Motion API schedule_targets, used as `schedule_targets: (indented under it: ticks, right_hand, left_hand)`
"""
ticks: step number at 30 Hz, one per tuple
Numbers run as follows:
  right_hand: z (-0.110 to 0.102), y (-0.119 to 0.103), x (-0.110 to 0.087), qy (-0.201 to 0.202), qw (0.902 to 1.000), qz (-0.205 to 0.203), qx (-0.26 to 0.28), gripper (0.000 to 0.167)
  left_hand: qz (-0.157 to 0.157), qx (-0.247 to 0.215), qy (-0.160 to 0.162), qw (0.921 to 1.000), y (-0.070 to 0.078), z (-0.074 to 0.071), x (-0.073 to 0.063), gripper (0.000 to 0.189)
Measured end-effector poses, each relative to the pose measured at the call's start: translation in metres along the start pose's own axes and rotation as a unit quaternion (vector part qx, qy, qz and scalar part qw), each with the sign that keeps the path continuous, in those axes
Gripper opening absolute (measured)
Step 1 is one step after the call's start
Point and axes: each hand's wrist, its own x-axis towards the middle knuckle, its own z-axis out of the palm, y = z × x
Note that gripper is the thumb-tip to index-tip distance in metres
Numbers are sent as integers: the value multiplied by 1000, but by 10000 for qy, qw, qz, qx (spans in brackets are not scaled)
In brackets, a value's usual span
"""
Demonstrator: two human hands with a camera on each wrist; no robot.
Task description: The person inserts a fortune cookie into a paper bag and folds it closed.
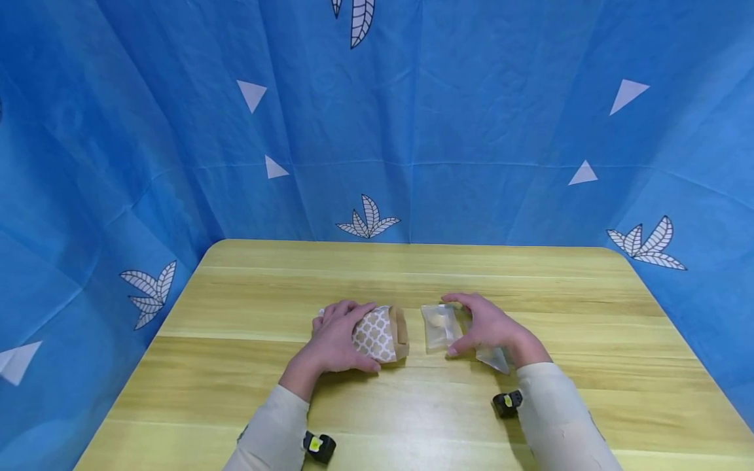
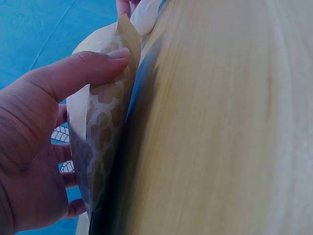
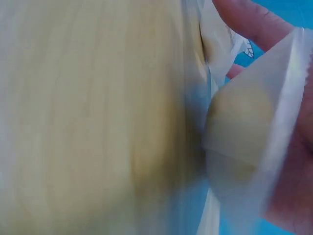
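Two hands down on a light wood tabletop here, each with its own bit of packaging. The left hand has a proper grip on a brown paper bag, thumb along one side and fingers round the other, and the bag's folded brown end faces right. Across a strip of bare wood, the right hand arches over a clear packet with something pale and round inside, thumb by the near edge and fingers by the far one. Honestly can't tell if it's pinching that or just touching it. A second packet sits tilted under the palm; in the right wrist view it's right up close, a bit blurry, covering part of the palm, with a tan round shape showing through.

As for what's around: a blue curtain runs behind the table and down both sides, printed with white triangles and outlined leaves. The hands block part of the bag and packets from above, and pale sleeves take up the near side. There's a small black device at each wrist with a yellow sticker, any marks too tiny to read. The bag's print is a white lattice on brown.
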Motion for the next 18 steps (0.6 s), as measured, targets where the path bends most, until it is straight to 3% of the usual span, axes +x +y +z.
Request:
schedule_targets:
  ticks: [10, 18]
  right_hand:
    - [5, -1, 1, 73, 9997, 233, 42, 96]
    - [7, -2, 1, 179, 9998, -85, 72, 79]
  left_hand:
    - [-18, -27, 10, 10000, 1, 0, -1, 110]
    - [-48, 0, -5, 10000, 1, 0, -1, 111]
